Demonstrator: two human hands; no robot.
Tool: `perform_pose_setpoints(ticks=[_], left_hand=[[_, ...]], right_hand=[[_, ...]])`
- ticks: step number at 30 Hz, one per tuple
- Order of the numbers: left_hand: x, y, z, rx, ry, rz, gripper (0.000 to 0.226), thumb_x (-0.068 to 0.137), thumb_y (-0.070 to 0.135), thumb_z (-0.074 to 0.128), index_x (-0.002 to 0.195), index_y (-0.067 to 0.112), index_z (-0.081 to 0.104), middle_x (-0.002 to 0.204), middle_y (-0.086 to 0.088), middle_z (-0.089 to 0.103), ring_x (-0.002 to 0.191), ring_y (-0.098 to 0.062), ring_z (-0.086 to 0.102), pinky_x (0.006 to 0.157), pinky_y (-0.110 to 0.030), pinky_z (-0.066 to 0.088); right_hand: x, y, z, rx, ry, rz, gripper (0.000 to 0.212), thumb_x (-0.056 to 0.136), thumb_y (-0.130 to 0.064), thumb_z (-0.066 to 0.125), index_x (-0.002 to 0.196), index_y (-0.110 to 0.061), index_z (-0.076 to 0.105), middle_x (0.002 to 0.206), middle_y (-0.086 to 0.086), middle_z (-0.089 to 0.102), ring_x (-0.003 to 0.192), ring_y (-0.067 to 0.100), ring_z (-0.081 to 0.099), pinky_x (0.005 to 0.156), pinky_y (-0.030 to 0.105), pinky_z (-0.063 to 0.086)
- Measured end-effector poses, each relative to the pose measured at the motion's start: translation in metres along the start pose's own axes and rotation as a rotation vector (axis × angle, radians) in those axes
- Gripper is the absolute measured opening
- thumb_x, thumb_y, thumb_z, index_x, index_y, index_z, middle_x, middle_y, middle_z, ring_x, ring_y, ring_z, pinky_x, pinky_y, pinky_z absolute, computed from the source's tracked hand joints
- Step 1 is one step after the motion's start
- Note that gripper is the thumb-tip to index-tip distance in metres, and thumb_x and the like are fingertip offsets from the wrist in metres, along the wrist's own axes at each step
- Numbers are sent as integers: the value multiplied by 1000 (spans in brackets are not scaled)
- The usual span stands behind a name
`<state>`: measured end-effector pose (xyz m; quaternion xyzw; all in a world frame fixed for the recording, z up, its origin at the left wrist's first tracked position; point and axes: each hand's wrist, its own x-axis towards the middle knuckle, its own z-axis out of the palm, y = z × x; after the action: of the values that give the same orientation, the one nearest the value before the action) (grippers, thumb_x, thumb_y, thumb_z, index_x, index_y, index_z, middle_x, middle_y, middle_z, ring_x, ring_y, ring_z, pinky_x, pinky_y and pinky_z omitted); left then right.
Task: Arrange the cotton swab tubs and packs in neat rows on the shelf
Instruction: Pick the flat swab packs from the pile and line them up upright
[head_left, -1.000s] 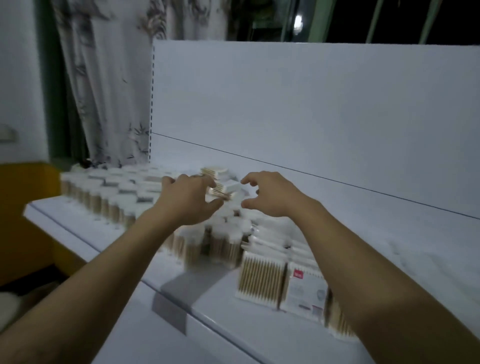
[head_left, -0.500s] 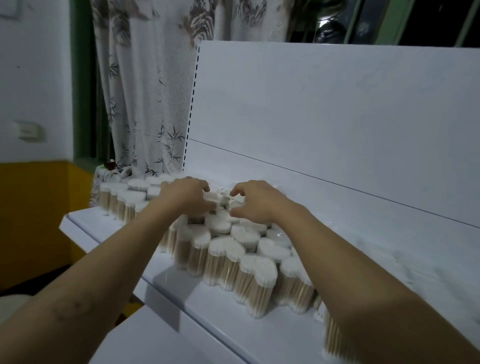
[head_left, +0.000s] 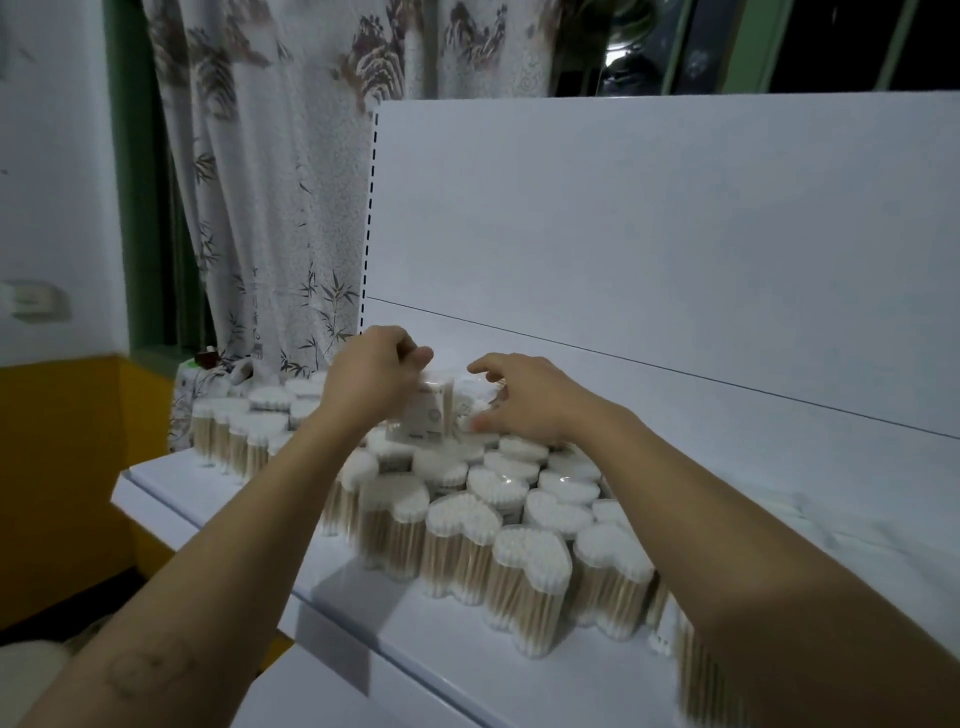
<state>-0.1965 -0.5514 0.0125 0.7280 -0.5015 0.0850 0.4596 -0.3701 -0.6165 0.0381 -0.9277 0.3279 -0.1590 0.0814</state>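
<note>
— Up has come the left hand (head_left: 376, 387) since half a second ago; it lay low among the tubs then, and now it lifts a clear cotton swab pack (head_left: 428, 415) off them, at the centre of the frame.
— Held how?
— Pinched at its top, fingers curled round it; the long axis stands near upright, the label faces us, and its foot hangs just above the heart-shaped tubs (head_left: 530, 558) crowding the shelf (head_left: 415, 629).
— And the right hand (head_left: 524, 402)?
— Just right of the pack; fingers bent and spread, gripping nothing I can make out; whether the thumb touches the pack's edge, blur hides.
— So the next move?
— My guess: the left hand sets the pack into a row; the right is near enough to steady its lower right corner.
</note>
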Motion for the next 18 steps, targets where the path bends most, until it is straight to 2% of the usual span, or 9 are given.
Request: perform_pose_setpoints(ticks=[2,4,6,8,10,13,16,18], left_hand=[[-2,10,1,-184,-26,-17,22,94,29,60,81,11,64,69,1,59,63,-16,53,60,-27,37],[-9,18,3,-354,-30,-41,24,93,29,61,77,11,63,63,2,58,57,-14,53,55,-26,41],[-17,24,4,-462,-31,-72,28,94,32,59,76,11,63,61,2,58,57,-15,55,54,-29,47],[-25,33,3,-596,-92,-93,33,97,36,56,81,8,65,66,-2,63,60,-15,61,56,-30,54],[-32,44,4,-690,-168,-71,32,96,38,56,91,8,67,80,-6,67,68,-13,65,60,-28,57],[-41,62,10,-758,-245,-30,21,93,27,65,109,13,64,98,-7,67,81,-18,70,70,-35,59],[-55,93,20,-817,-294,-5,26,90,12,68,114,12,60,96,-9,66,76,-18,69,70,-37,59],[-67,118,29,-843,-292,22,25,88,9,69,112,14,61,89,-7,66,74,-18,68,64,-33,57]], right_hand=[[-4,-3,2,94,-9,-31,58,78,-44,78,128,-30,53,126,-6,56,110,14,58,88,29,47],[-10,-7,1,252,5,-53,40,77,-42,79,109,-28,59,110,-6,64,95,15,66,79,31,54],[-16,-8,-5,365,66,-69,28,81,-31,77,104,-24,63,100,-2,68,87,18,68,80,39,57],[-23,-4,-13,403,140,-62,22,83,-22,74,102,-22,64,96,-1,70,84,18,69,82,41,57],[-32,6,-21,470,205,-15,24,83,-19,75,104,-23,64,94,2,71,84,20,70,84,43,57],[-50,25,-32,603,303,38,24,85,-18,73,105,-23,63,94,12,71,88,30,69,88,49,55],[-76,44,-50,711,352,58,43,89,-14,70,127,-24,54,96,7,72,84,22,71,87,43,57],[-99,57,-63,692,361,35,62,89,-11,68,138,-41,44,104,5,69,87,19,71,80,37,60]])
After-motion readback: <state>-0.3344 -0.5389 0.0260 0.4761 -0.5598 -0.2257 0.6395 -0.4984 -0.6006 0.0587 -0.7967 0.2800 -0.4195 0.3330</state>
